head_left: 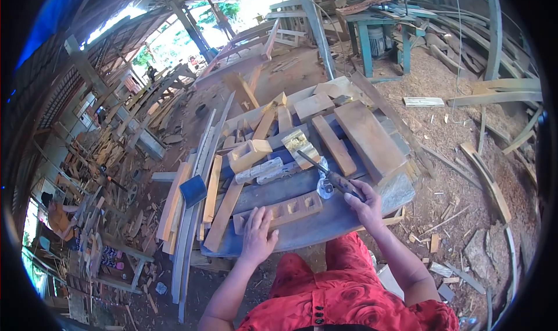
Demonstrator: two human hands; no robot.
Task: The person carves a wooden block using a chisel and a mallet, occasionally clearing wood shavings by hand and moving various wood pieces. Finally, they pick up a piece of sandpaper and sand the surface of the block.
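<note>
My left hand (258,236) lies with its fingers stretched over the left end of a wooden block with square recesses (285,213), pressing on it from above. The block rests near the front edge of the workbench (302,229). My right hand (363,202) is wrapped round the dark handle of a long tool with a narrow metal shaft (328,173). Its shaft points up and left, over the bench beyond the block. Just beneath the tool sits a crumpled clear plastic piece (325,187). Close to its tip stands a yellowish block with a shiny face (301,148).
Wooden blocks and boards cover the bench's far side, including a thick plank (369,139) at right. Long strips (200,197) and a dark blue pad (193,191) lie at left. A teal machine stand (363,49) is behind. Wood scraps and shavings (430,139) litter the ground.
</note>
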